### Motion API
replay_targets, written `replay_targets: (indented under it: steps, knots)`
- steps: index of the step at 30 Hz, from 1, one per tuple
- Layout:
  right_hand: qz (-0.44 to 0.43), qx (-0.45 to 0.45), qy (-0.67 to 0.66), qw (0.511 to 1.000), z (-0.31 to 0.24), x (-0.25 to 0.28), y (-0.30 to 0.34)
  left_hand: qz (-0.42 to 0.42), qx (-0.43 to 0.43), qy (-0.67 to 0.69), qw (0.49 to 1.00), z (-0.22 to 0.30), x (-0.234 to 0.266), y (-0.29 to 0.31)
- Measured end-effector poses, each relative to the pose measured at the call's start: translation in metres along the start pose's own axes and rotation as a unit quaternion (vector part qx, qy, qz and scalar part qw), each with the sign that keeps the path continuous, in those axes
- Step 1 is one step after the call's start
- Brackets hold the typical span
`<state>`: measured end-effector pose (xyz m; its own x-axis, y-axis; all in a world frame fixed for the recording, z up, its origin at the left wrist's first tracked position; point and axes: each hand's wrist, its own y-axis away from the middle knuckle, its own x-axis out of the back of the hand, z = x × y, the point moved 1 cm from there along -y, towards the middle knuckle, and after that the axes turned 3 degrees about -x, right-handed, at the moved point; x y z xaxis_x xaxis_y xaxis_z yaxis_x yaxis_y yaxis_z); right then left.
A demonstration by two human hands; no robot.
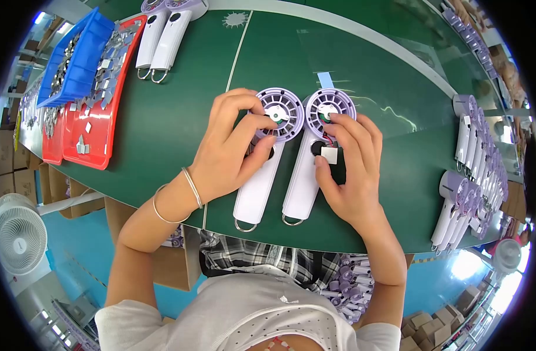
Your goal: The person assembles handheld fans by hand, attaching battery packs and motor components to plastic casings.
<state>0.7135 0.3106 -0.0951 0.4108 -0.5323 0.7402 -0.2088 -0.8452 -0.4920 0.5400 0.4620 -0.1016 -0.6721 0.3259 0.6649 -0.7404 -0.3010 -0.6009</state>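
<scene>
Two handheld fans with white handles, purple round heads and wire loops lie side by side on the green table (pixel 162 134). My left hand (pixel 227 143) is curled over the left fan (pixel 256 190), its fingertips at the hub and its thumb by the lower rim. On the right fan (pixel 300 187), my right hand (pixel 356 167) has its fingers at the hub and its thumb lower, along the handle. A small white square piece (pixel 329 155) sits beside that thumb, below thin red and dark wires (pixel 326 141). Both hubs show a white part with some green.
Far left, a blue bin (pixel 75 58) of small parts stands by a red tray (pixel 92 137) with metallic pieces. Two more fans (pixel 168 41) lie near it. Several fans (pixel 455 213) line the right edge. A pale blue strip (pixel 325 80) lies beyond the fan heads.
</scene>
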Motion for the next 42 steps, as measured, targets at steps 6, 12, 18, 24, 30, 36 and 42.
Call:
replay_targets:
  steps: [6,12,18,24,30,36,42]
  knots:
    - [-0.007,-0.020,-0.016,1.000,-0.010,0.006,-0.004,-0.001,-0.003,-0.001,1.000,0.009,0.005,0.000]
    - [0.002,-0.024,-0.032,0.999,-0.007,0.018,-0.007,-0.002,-0.012,-0.008,1.000,0.024,0.004,-0.008]
    - [-0.009,-0.008,-0.029,1.000,-0.012,0.020,-0.019,0.017,-0.003,-0.014,1.000,0.029,0.018,-0.007]
    - [-0.001,-0.016,-0.032,0.999,-0.068,0.026,-0.021,0.065,0.031,-0.008,0.997,0.049,0.066,0.005]
    - [-0.004,-0.018,-0.013,1.000,-0.104,0.046,0.021,0.075,-0.014,-0.011,0.997,0.094,0.088,0.024]
    - [-0.026,0.020,-0.058,0.998,-0.120,0.049,0.031,0.170,0.037,-0.126,0.977,0.072,0.174,0.055]
    - [0.055,0.000,-0.021,0.998,-0.100,0.068,0.035,0.458,0.119,-0.242,0.847,-0.064,0.293,0.069]
